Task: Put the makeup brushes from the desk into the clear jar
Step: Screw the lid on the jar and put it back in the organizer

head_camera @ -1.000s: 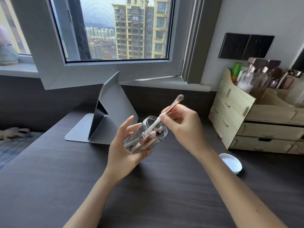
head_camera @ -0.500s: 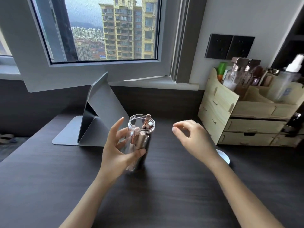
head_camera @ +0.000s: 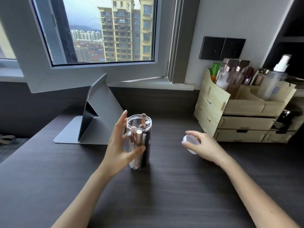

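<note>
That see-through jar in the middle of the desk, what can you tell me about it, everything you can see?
The clear jar looks like transparent plastic, tall and round, with a threaded neck and no lid on its open mouth. It stands upright on the dark desk, in front of the folded grey stand. Makeup brushes with rose-gold and silver handles stand inside, one tuft poking just above the rim. The left hand wraps it, thumb across the front, fingers behind.
</note>
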Demonstrator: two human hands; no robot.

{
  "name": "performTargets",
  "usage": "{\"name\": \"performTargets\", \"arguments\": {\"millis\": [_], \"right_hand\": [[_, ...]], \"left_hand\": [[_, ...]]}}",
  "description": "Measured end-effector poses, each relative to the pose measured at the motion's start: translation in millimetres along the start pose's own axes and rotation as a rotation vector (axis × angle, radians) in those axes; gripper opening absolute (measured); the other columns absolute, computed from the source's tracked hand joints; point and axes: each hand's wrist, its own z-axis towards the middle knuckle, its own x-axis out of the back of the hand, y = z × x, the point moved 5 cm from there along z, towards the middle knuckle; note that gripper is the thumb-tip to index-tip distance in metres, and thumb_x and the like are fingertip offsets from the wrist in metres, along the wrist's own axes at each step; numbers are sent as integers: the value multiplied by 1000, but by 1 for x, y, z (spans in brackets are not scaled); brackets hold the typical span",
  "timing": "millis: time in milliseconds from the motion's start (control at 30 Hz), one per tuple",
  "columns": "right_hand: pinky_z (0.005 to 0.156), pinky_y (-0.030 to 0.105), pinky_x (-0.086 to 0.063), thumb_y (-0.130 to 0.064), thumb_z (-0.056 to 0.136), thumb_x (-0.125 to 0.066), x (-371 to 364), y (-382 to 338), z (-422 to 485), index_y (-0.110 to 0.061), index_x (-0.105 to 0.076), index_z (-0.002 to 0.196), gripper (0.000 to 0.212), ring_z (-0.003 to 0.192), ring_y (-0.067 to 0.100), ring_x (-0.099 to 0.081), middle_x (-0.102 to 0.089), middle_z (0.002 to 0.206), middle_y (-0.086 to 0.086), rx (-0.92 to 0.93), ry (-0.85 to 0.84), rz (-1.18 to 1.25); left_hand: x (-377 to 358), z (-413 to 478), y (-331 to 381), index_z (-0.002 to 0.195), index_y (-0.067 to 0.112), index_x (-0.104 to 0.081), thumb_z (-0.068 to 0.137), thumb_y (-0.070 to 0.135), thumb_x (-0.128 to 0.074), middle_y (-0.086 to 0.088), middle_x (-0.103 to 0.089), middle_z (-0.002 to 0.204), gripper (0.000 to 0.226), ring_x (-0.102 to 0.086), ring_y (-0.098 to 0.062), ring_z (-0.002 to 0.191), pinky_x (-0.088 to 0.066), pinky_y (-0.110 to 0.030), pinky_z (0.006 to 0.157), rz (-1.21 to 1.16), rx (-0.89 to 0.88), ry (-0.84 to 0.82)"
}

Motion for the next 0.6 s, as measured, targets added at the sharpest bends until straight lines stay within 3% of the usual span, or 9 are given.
{"name": "performTargets", "arguments": {"millis": [100,200,300,400,500,600], "right_hand": [[78,34,-56,-50,74,-70,-1,-33,-2,-34,-58,112,42,95,17,-64,-64,103,3,81,-17,465],[73,35,-60,-46,63,-73,-3,-63,-5,-26,-54,105,50,88,20,-65,-64,98,11,134,-86,842],[76,37,-60,-39,61,-73,-2,-82,-9,-16,-49,108,58,87,23,-66,-64,91,11,177,-78,1027],[87,40,-57,-36,62,-72,1,-94,-12,-12,-46,107,57,90,22,-66,-64,94,13,207,-44,1103],[94,37,-51,-33,61,-71,6,-108,-13,-14,-44,101,52,97,22,-61,-62,104,19,248,17,1148],[88,25,-51,-30,60,-72,7,-124,-11,-15,-43,100,52,98,19,-62,-65,113,18,319,38,1171]], "left_hand": [[5,10,23,142,37,-24,70,42,-70,-3,-35,145,85,-33,-18,137,-30,-30,111,222,-154,-10],[6,21,41,139,33,-37,75,51,-59,-4,-35,146,70,-32,-18,136,-24,-22,108,442,-225,-15],[5,27,49,121,23,-63,79,52,-50,-8,-46,140,53,-37,-27,132,-31,-32,106,607,-238,-14],[7,29,48,109,21,-70,80,54,-46,-6,-55,134,50,-42,-30,128,-37,-43,104,664,-193,-16],[11,27,42,125,26,-59,78,56,-50,0,-51,137,57,-40,-21,130,-32,-31,107,547,-160,-9],[11,19,22,140,35,-36,70,47,-69,11,-46,140,79,-40,-4,132,-30,-18,107,99,74,-32]]}}
